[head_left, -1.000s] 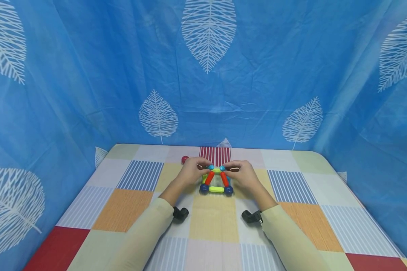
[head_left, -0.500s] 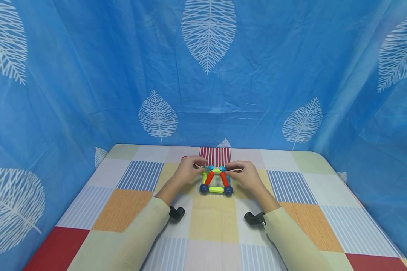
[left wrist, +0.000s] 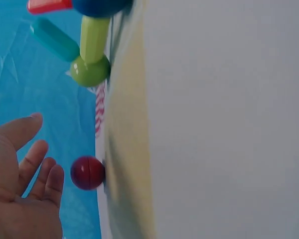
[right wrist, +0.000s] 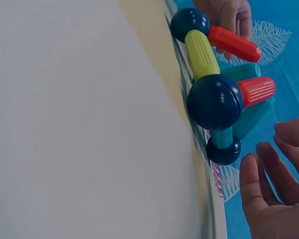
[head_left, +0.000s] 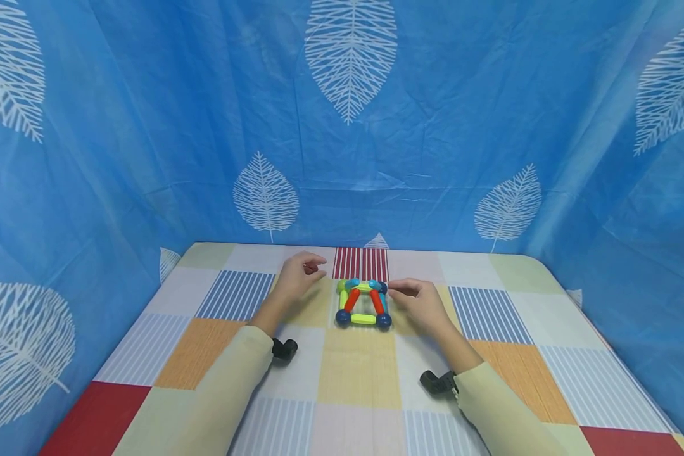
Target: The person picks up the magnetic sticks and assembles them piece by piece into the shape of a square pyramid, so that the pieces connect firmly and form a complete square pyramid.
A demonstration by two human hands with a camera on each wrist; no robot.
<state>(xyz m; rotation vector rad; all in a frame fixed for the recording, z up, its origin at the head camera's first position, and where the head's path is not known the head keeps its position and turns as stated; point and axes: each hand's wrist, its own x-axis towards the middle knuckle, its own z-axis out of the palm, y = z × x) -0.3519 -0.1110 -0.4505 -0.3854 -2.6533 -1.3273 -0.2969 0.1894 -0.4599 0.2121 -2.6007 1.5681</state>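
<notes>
A square frame of magnetic rods and balls lies on the table. Its front has a yellow-green rod (head_left: pixel 364 319) between two dark blue balls (head_left: pixel 343 318); a green ball (left wrist: pixel 90 70) and a smaller-looking dark blue ball (right wrist: pixel 224 151) form the back corners. Two red rods (head_left: pixel 352 299) and two teal rods (right wrist: pixel 254 118) slant upward from the corners, their upper ends free. My left hand (head_left: pixel 299 275) is apart from the frame, fingers loosely bent, near a dark red ball (left wrist: pixel 87 173) that it hides in the head view. My right hand (head_left: pixel 422 303), holding nothing, hovers just right of the frame.
A patchwork-patterned cloth (head_left: pixel 361 367) covers the table. Blue leaf-print curtain (head_left: pixel 410 158) hangs behind the table and along both sides. Black wrist cameras (head_left: pixel 285 349) jut inward from both sleeves.
Both hands have let go of the teal rods' upper ends and drawn apart, the left farther left, the right slightly right. The rods stay slanted in place.
</notes>
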